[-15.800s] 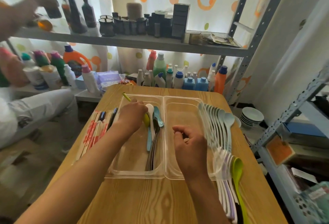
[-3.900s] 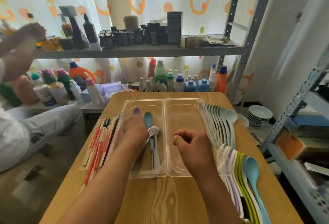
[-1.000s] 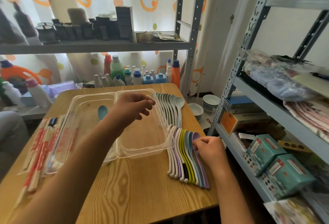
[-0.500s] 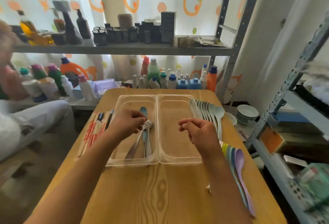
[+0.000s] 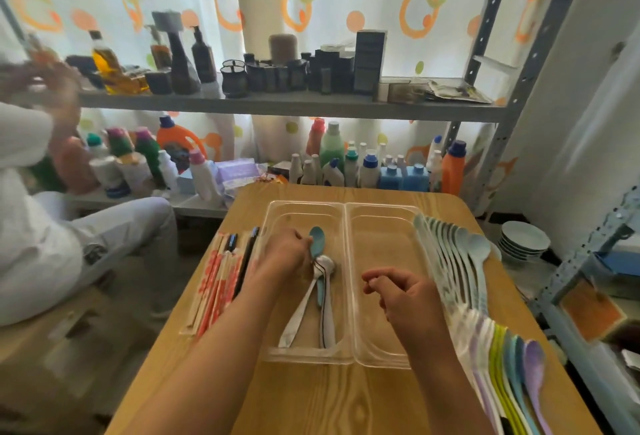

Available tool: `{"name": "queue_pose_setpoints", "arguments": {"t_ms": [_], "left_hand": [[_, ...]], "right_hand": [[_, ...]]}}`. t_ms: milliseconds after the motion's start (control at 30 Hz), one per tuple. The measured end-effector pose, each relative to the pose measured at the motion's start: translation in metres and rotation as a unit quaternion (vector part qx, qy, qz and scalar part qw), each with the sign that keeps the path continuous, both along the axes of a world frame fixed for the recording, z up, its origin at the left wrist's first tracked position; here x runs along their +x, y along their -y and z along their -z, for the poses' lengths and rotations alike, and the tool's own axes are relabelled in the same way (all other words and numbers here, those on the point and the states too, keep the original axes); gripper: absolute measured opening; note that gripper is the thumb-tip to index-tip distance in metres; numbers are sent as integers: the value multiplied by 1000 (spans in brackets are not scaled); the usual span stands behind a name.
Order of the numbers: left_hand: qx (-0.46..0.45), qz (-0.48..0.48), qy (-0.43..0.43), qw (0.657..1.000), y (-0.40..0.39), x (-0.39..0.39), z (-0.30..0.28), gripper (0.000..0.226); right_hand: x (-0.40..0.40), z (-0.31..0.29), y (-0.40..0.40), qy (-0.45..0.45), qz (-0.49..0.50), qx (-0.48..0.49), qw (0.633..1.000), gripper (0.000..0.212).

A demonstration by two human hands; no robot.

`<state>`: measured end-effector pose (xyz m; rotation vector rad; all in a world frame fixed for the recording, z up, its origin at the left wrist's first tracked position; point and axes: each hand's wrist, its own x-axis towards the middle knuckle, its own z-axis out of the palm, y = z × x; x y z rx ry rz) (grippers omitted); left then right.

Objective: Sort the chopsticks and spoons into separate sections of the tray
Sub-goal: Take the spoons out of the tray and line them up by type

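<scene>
In the tray's (image 5: 341, 206) left section, the left hand (image 5: 289, 256) seems to pinch a teal spoon (image 5: 318, 244) above 2 metal spoons (image 5: 323, 303). The right hand (image 5: 403, 296) hovers loosely curled, holding nothing. Chopsticks (image 5: 221, 275) lie left of the tray.

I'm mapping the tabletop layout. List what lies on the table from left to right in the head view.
Wrapped chopsticks → left hand → spoons in the tray's left section → empty right section → right hand → row of plastic spoons along the table's right edge.
</scene>
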<state>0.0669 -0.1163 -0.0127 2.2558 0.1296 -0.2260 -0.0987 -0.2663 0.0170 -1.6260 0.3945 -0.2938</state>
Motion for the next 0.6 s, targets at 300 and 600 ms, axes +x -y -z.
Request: {"name": "queue_pose_setpoints", "arguments": {"t_ms": [300,600], "left_hand": [[1,-9,61,998,4,8,9,14],[-1,-57,277,959,-3,1,-46,12]], "right_hand": [[0,10,-9,-19,-16,25,999,22],[0,-1,-26,2,-37,9,999,23]]}}
